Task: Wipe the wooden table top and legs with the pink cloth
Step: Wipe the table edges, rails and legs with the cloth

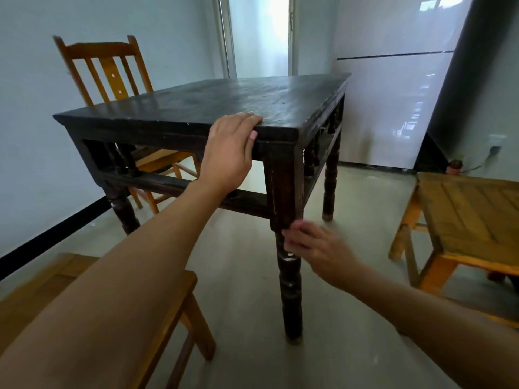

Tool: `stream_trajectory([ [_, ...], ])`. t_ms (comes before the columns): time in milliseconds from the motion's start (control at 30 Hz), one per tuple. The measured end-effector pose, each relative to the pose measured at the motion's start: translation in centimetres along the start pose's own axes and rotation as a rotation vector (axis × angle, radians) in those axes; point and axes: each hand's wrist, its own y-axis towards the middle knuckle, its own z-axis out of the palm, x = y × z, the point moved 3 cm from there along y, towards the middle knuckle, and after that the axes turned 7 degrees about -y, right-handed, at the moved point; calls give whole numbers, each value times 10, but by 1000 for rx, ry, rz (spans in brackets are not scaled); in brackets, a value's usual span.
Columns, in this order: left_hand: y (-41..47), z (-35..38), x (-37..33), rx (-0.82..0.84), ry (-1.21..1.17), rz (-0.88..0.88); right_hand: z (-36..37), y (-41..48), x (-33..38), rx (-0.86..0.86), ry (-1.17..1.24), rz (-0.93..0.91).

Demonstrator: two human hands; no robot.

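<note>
Your left hand (231,153) lies on the near edge of the table (196,108), fingers spread flat over the top and thumb against the side; it holds nothing. Your right hand (317,248) is low at the near corner leg (289,290), fingers curled and touching the wood just under the square part. It is blurred, so I cannot tell if it holds something. I cannot see the pink cloth anywhere, not on the table and not clearly in either hand. This is the first danger: if the cloth is not in the right hand, you only rub the leg with bare skin and it stays dirty. The leg has turned rings and grooves, so a quick stroke probably misses the dust inside them. If you lean hard on the edge, the table may slide on the smooth floor (351,276). The chair (471,214) stands near your right arm, and a wide movement may hit it.
</note>
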Motion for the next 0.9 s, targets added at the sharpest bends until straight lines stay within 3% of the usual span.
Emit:
stream_trajectory([
  [67, 0, -1, -1, 12, 1, -9, 6, -33, -1, 66, 111, 75],
  [167, -1, 1, 1, 23, 7, -10, -23, -26, -16, -144, 199, 294],
  [300, -10, 5, -4, -33, -50, -90, -58, 36, -18, -379, 148, 380],
  [433, -91, 22, -15, -138, -178, -268, -9, 14, 6, -145, 293, 377],
  [533, -142, 51, 0, 45, -126, -333, 16, -39, 10, 57, 279, 469],
  [633, -132, 69, 15, 157, -72, -330, 7, -57, -7, 43, 262, 677],
  [767, -111, 88, 21, 239, 41, -181, -15, -29, -4, -109, 206, 583],
  [900, -113, 100, 20, 186, 63, -155, -12, 2, 19, -222, 205, 487],
])
